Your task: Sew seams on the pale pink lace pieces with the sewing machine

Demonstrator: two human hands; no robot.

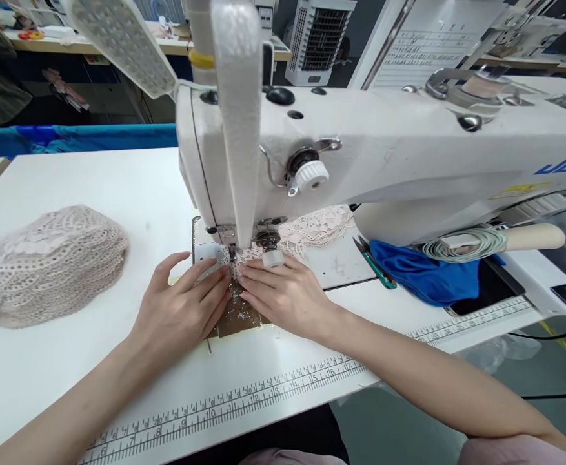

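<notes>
A white sewing machine (384, 155) stands across the table, its needle and presser foot (234, 253) over a strip of pale pink lace (306, 229). My left hand (181, 310) lies flat just left of the foot, fingers stretched out and pressing the lace down. My right hand (287, 294) lies flat on the other side, fingers extended toward the needle, a white thimble-like ring (273, 259) on one finger. Both hands rest on the lace over a brownish patch (237, 316) on the table.
A stack of pink lace pieces (45, 265) sits at the left of the white table (93, 187). Thread snips (372, 261) and blue cloth (423, 274) lie under the machine arm. A ruler scale (244, 394) runs along the table's front edge. A fan (319, 39) stands behind.
</notes>
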